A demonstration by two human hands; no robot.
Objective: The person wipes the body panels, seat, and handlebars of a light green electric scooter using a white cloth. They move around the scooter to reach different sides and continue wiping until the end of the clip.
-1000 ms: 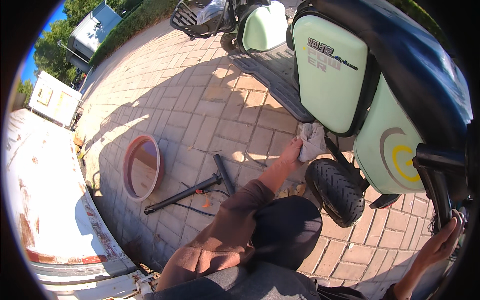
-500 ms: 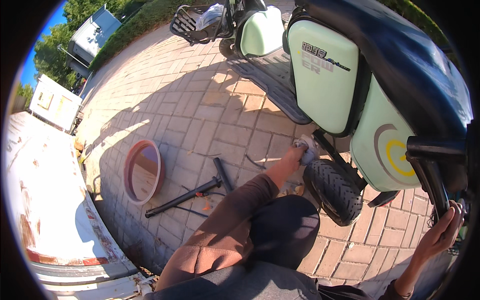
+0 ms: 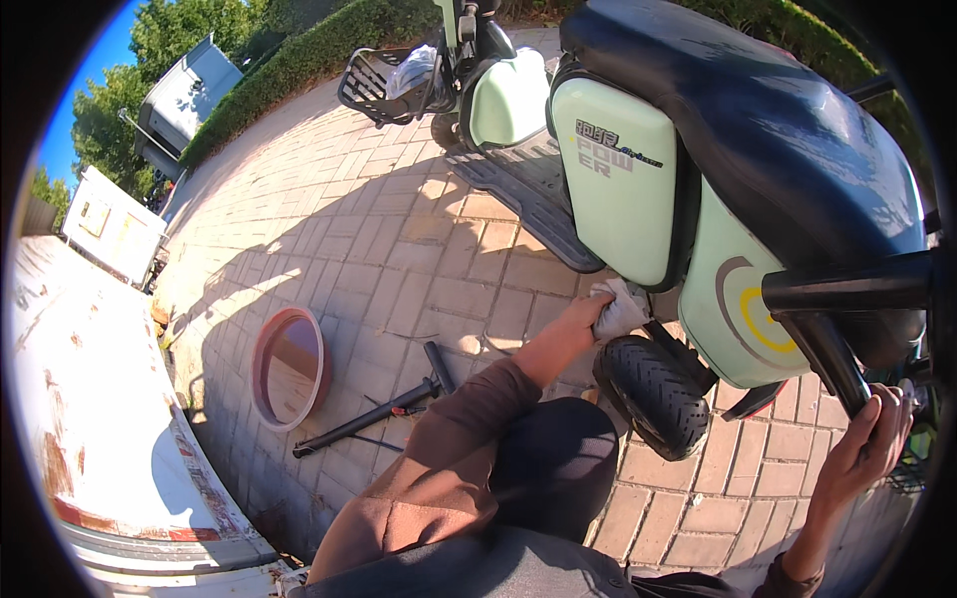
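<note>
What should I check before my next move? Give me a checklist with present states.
1. Left hand holding the crumpled pale grey cloth: ok.
2. Right hand at the lower end of the black metal tube: ok; how firmly it grips: cannot tell.
3. Cloth free of the black rubber tyre: cannot tell; they sit close together in this view.
4. Round pink basin apart from both hands: ok.
5. Black T-shaped metal object free of the brown left sleeve: cannot tell; the sleeve passes close by.
</note>
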